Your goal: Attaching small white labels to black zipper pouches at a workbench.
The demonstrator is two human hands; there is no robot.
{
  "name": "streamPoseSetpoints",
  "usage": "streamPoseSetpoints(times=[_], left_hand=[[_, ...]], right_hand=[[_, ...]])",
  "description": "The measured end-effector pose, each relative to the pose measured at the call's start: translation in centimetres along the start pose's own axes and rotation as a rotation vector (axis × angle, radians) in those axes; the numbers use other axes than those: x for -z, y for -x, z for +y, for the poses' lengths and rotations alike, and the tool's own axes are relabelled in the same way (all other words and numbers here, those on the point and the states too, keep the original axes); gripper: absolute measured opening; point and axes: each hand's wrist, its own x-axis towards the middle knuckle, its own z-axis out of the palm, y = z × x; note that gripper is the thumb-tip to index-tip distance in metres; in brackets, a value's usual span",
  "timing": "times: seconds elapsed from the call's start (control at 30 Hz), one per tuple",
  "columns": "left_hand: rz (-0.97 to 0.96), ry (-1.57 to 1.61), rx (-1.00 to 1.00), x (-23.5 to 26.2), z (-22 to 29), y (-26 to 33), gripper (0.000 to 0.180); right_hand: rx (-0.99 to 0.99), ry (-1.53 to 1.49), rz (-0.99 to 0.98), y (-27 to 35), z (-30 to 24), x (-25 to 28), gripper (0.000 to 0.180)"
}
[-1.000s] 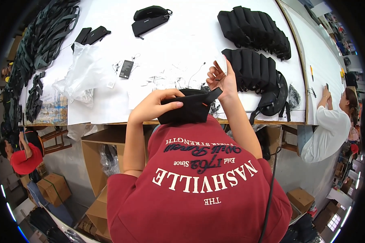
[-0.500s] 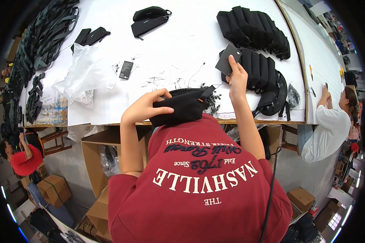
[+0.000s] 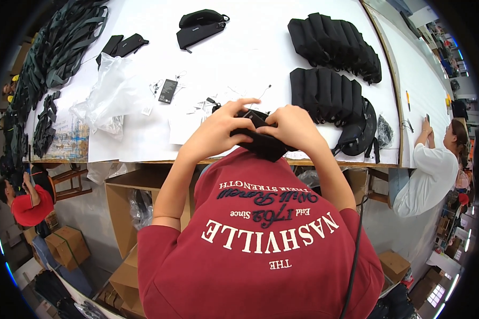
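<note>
A small black zip pouch [image 3: 269, 148] is held upright against the table's near edge, close to my chest. My left hand [image 3: 218, 130] is closed on its left side, thumb in front and fingers over the rim. My right hand [image 3: 294, 127] is bent over the opening, thumb and fingers pinched at a dark flat card [image 3: 256, 116]. That card stands at the pouch's mouth, partly covered by my fingers; how deep it sits is hidden. A black zip pull tab [image 3: 213, 101] sticks out beyond my left hand.
Rows of black pouches [image 3: 324, 93] stand at the right, two pouches [image 3: 201, 34] farther off. Left lie clear plastic bags [image 3: 109, 95], a black printed tag [image 3: 167, 91] and a heap of dark straps [image 3: 58, 53]. A co-worker [image 3: 431, 165] sits at the right.
My right hand has brought the dark card from above the table down and left to the pouch's mouth. My left hand has shifted right, turning the pouch.
</note>
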Motion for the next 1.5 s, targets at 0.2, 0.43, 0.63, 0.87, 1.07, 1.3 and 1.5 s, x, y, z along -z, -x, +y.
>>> streamPoseSetpoints(times=[0.2, 0.43, 0.63, 0.87, 1.07, 1.3, 1.5], left_hand=[[-0.184, -0.03, 0.122, 0.1, -1.6, -0.1, 0.016], [0.425, 0.378, 0.391, -0.6, -19.7, -2.3, 0.024], [0.411, -0.531, 0.531, -3.2, -23.3, -1.9, 0.039], [0.573, -0.313, 0.537, -2.3, -20.9, -2.7, 0.023], [0.55, 0.127, 0.102, -0.2, -5.7, -3.7, 0.016], [0.562, -0.254, -0.096, -1.2, -3.5, -2.1, 0.04], [0.577, 1.422, 0.415, -6.4, -6.1, 0.3, 0.059]], right_hand=[[-0.174, -0.323, -0.075, 0.9, -0.3, 0.8, 0.033], [-0.191, -0.41, -0.221, 1.3, 0.5, 0.7, 0.03], [-0.177, -0.482, -0.182, 2.1, 0.9, -0.4, 0.027], [0.001, -0.254, 0.145, 2.9, 0.9, -1.9, 0.024], [0.089, 0.058, 0.278, 2.6, 1.9, -2.4, 0.022], [0.178, 0.06, 0.458, 1.7, 1.0, -1.4, 0.02], [0.151, -0.121, 0.657, 1.2, -1.6, -1.3, 0.02]])
